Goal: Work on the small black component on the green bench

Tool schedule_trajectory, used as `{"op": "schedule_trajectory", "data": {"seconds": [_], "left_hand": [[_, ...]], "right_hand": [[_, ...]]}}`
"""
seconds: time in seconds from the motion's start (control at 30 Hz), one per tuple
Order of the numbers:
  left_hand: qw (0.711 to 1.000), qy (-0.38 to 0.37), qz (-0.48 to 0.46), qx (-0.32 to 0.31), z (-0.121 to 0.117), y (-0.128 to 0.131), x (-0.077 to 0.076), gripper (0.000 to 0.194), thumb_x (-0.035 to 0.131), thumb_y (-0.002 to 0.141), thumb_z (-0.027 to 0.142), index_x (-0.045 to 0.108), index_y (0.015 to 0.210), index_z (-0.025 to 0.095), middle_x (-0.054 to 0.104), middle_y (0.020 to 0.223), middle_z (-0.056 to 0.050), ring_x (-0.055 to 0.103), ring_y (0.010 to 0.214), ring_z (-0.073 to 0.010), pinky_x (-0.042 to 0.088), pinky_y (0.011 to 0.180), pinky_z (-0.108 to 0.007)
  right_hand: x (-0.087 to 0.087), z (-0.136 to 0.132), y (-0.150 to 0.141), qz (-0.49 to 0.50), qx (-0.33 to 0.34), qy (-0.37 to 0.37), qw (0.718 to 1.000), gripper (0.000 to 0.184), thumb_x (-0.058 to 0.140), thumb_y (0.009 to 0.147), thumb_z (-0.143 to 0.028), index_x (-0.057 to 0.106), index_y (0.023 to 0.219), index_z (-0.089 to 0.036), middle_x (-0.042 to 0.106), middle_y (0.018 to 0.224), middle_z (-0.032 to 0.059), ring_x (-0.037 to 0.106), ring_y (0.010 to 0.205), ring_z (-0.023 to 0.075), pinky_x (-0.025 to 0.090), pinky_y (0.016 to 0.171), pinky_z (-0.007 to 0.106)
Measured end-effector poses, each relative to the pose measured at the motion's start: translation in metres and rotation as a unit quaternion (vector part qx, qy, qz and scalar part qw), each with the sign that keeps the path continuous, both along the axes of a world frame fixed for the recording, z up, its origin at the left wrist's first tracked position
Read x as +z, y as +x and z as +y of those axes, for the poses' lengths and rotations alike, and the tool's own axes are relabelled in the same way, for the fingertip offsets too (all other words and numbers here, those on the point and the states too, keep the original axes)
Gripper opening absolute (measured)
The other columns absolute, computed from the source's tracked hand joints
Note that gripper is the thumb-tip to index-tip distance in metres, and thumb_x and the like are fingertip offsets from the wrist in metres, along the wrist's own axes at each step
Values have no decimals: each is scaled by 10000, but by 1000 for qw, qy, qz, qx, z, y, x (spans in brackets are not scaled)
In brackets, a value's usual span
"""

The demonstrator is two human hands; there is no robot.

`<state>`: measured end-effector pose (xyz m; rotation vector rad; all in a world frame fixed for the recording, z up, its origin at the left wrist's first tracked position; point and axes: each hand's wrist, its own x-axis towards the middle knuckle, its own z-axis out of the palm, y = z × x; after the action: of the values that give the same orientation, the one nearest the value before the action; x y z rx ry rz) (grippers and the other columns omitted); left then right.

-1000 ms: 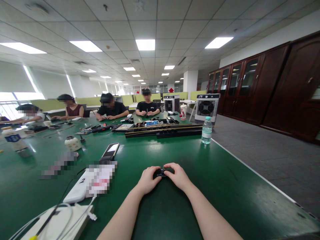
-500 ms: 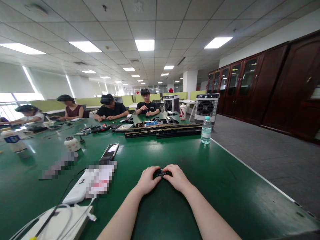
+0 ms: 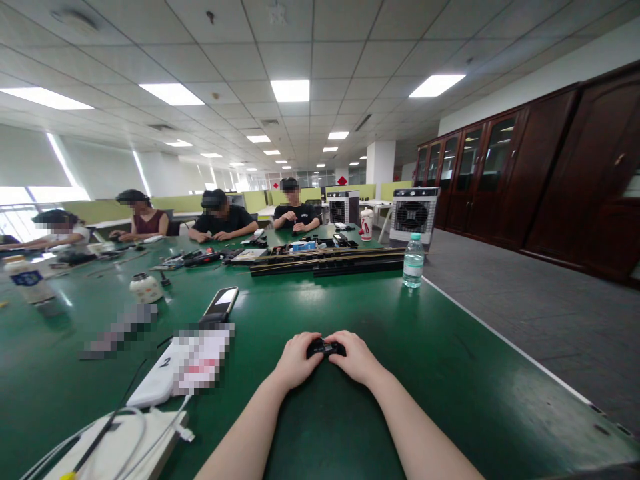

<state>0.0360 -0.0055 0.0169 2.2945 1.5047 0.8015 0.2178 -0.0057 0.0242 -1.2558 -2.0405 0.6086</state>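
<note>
A small black part (image 3: 327, 347), its exact kind too small to make out, lies between my hands low over the green table (image 3: 320, 427). My left hand (image 3: 299, 359) grips its left end, thumb at the near side and fingers curled over the far side. On the right end, my right hand (image 3: 354, 356) has the same kind of hold. The part's middle shows between the two thumbs; its ends are hidden by my fingers. Whether it rests on the tabletop, I cannot tell.
Left of my arms lie a white power bank (image 3: 159, 375) marked 2, a phone (image 3: 220, 305), a white box (image 3: 115, 447) and cables. Ahead are long black strips (image 3: 325, 265) and a water bottle (image 3: 413, 261). Several people sit along the table's far and left sides.
My hands stay in almost the same place, both still holding the black part. The view has shifted very slightly.
</note>
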Motion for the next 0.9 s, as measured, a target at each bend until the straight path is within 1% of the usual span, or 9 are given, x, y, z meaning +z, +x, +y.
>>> {"op": "schedule_trajectory", "data": {"seconds": [0.07, 0.13, 0.3, 0.43, 0.53, 0.67, 0.9], "left_hand": [[1000, 1, -1, 7, 0, 0, -1, 373, 584, 740, 237, 580, 1111, 212, 594, 1109, -57, 537, 1031, -216, 405, 929, -342], [1000, 1, -2, 10, 1, -1, -2, 373, 572, 748, 244, 577, 1120, 210, 586, 1103, -61, 538, 1019, -214, 408, 922, -339], [1000, 4, -5, 7, 3, -2, -6, 387, 545, 767, 233, 558, 1153, 203, 585, 1111, -68, 533, 1027, -216, 402, 931, -346], [1000, -4, -4, 12, 4, -2, -6, 391, 535, 772, 211, 547, 1163, 212, 581, 1142, -61, 525, 1049, -216, 391, 949, -351], [1000, -2, -4, 13, 3, -2, -5, 388, 524, 781, 209, 540, 1169, 196, 580, 1151, -70, 522, 1053, -216, 388, 952, -351], [1000, -1, -4, 14, 3, -2, -5, 374, 504, 797, 208, 539, 1169, 189, 584, 1148, -73, 527, 1046, -213, 391, 948, -345], [1000, 2, -10, 11, 6, -2, -7, 354, 474, 818, 189, 544, 1165, 169, 588, 1151, -76, 526, 1049, -209, 393, 951, -337]], "right_hand": [[-2, 1, 1, 17, -11, -11, 1000, 420, 629, 640, -146, 630, 1049, -241, 635, 1073, 49, 553, 1016, 224, 398, 925, 359], [-3, 3, 1, 28, -21, -20, 999, 452, 624, 636, -144, 613, 1080, -229, 634, 1079, 58, 549, 1035, 231, 396, 933, 364], [-4, 3, 2, 37, -21, -33, 999, 396, 598, 660, -153, 626, 1050, -221, 649, 1058, 62, 555, 1039, 234, 397, 931, 369], [-2, 2, 2, 40, -26, -35, 998, 377, 597, 675, -187, 625, 1050, -202, 652, 1052, 74, 564, 1018, 232, 404, 924, 368], [-1, 2, 2, 47, -28, -39, 998, 361, 592, 693, -218, 623, 1052, -199, 657, 1034, 75, 576, 994, 225, 416, 911, 362], [-2, 3, 2, 53, -31, -45, 997, 332, 588, 711, -258, 626, 1038, -213, 662, 1006, 64, 586, 974, 219, 422, 900, 359], [-6, 7, 2, 62, -34, -53, 996, 323, 587, 719, -280, 624, 1031, -203, 665, 983, 62, 592, 958, 210, 433, 885, 348]]}}
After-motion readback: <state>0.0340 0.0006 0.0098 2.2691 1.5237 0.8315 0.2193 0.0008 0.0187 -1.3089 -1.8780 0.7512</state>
